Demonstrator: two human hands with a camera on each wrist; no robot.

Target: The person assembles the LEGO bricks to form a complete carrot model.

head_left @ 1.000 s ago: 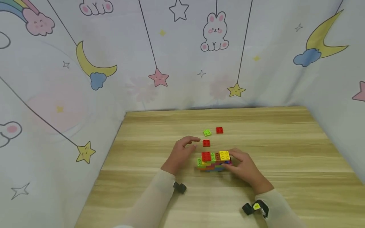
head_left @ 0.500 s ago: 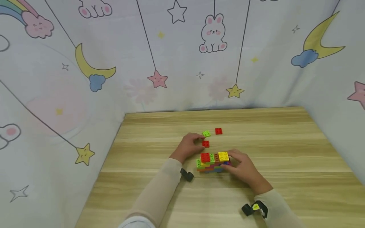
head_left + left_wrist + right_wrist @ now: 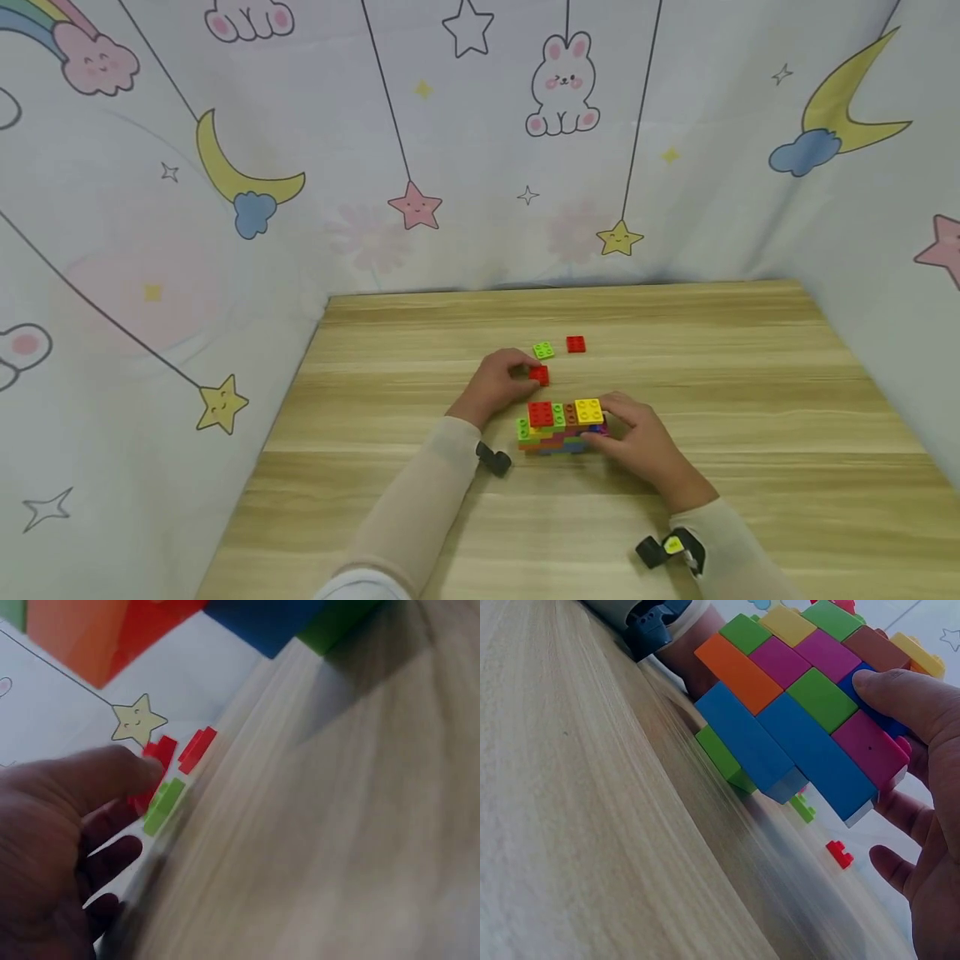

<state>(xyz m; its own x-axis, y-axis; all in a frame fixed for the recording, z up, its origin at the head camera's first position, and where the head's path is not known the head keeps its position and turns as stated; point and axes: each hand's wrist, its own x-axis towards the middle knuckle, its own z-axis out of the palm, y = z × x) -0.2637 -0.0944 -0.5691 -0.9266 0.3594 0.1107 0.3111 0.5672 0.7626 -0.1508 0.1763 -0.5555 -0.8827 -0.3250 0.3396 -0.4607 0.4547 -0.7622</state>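
Observation:
My left hand (image 3: 501,385) pinches a small red building brick (image 3: 540,375) between thumb and fingers, just behind the stacked bricks. The left wrist view shows the thumb pressed on that red brick (image 3: 160,757), its far side hidden by the hand. With thumb and fingers my right hand (image 3: 641,433) grips the right end of a multicoloured brick block (image 3: 555,437). On its top are red, green, brown and yellow bricks. In the right wrist view the thumb lies on a blue brick (image 3: 870,697) of the block, and the lower fingers are behind its end.
A lime green brick (image 3: 543,350) and another red brick (image 3: 576,344) lie on the wooden table (image 3: 420,333) beyond the left hand. A patterned cloth (image 3: 480,250) hangs along the table's back and sides.
My left hand has moved right to the nearest red brick and taken it between thumb and fingers. The right hand has kept its grip on the block, which stays in place.

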